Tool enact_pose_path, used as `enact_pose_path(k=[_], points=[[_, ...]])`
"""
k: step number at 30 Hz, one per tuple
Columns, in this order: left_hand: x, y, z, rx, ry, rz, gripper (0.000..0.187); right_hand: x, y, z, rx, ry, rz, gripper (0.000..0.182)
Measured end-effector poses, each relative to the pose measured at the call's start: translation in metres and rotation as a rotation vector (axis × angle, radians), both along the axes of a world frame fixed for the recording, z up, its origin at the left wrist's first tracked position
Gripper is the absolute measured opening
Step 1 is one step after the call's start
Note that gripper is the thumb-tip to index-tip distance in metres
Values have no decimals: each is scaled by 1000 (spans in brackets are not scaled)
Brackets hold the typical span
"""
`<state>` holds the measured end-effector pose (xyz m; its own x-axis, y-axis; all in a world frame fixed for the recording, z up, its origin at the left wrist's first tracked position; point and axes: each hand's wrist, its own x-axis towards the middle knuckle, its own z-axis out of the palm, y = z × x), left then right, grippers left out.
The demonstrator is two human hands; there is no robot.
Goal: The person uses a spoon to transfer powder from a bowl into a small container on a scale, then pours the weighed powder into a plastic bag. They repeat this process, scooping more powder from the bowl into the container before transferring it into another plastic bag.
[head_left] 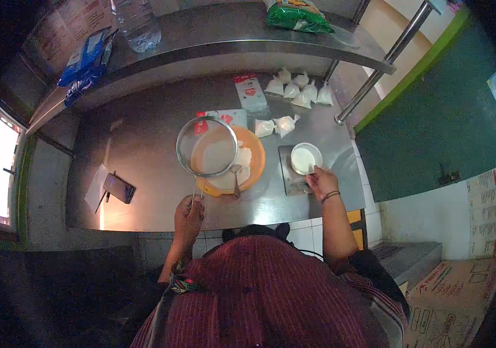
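Note:
My left hand (189, 216) is closed round the handle of a round wire sieve (207, 146), which overlaps the left part of an orange basin (259, 152). White powder (245, 163) lies in the basin, and a metal spoon (236, 182) rests over its near edge. On the right, my right hand (321, 182) grips the near rim of a small white bowl (307, 156) with white contents. That bowl overlaps a dark flat kitchen scale (287, 177) on the steel table.
Several knotted bags of white powder (303, 93) stand at the back right of the steel table (143, 116). Near them lie red and white packets (251, 91). A phone (119, 188) sits at the left. The raised shelf (213, 49) holds a bottle (138, 26) and a green bag (297, 16).

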<state>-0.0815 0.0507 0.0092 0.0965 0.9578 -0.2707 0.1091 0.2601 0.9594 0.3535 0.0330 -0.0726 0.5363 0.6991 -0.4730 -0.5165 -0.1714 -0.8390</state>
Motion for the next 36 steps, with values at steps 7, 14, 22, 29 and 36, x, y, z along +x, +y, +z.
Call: enact_pose_path(k=[7,14,22,29,36], points=[[-3,-4,2,-22,-47,3,25,17,-19,-23,-97,-422,28,14],[-4,-5,-3,-42,-52,39,25,-2,-67,-7,-181,-1326,238,21],[-5,-5,-6,-5,-43,-10,25,-18,-81,-15,-20,-1575,381,30],[-7,-2,-8,-18,-27,-40,28,-28,-78,0,16,-1650,326,26],[-4,1,-9,118,116,-68,28,-119,-44,38,185,-950,595,36]])
